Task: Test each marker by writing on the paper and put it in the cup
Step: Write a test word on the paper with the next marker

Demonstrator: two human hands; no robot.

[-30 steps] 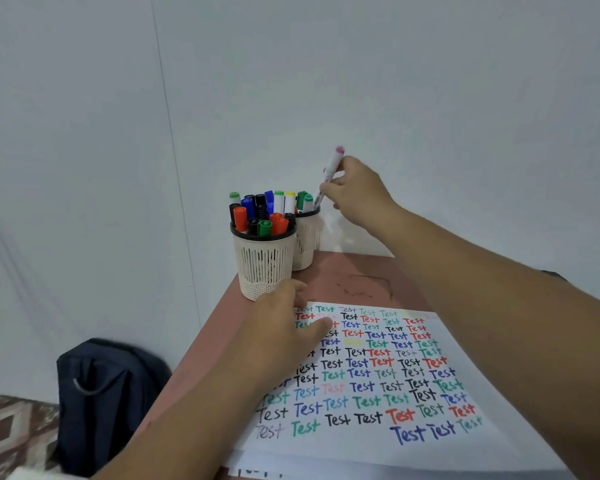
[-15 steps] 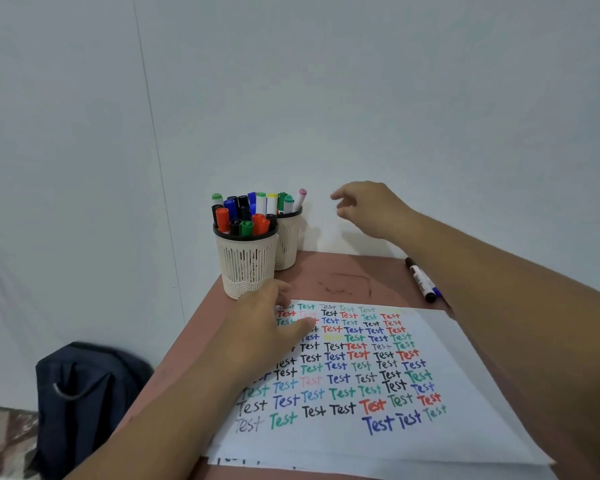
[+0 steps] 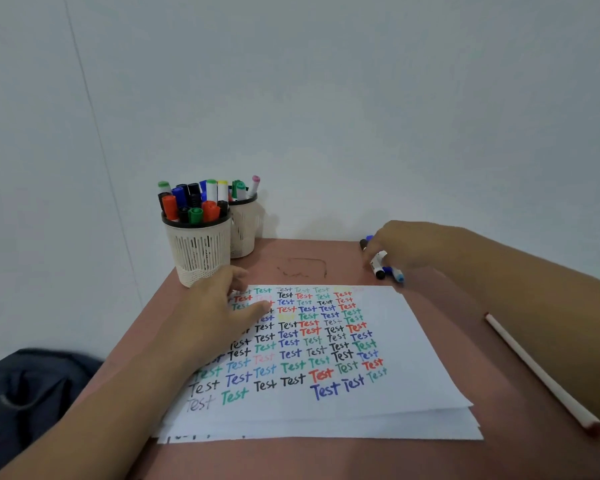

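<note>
My left hand (image 3: 222,313) rests flat on the upper left of the white paper (image 3: 420,368), which is covered with rows of the word "Test" in many colours. My right hand (image 3: 409,249) is at the back right of the table, its fingers curled down over a white marker with a black cap (image 3: 379,264); a blue marker (image 3: 395,273) lies right beside it. Two white mesh cups stand at the back left: the front cup (image 3: 199,256) is packed with markers, and the rear cup (image 3: 246,233) holds several, among them a pink-capped marker (image 3: 255,183).
The reddish table (image 3: 305,261) stands against a white wall. A long white stick (image 3: 537,370) lies along the right side, partly under my right forearm. A dark backpack (image 3: 32,393) sits on the floor at the left. More sheets lie under the paper.
My right hand let go of the pink-capped marker in the rear cup, then swung right and down onto the markers lying at the back right. My left hand stayed on the paper.
</note>
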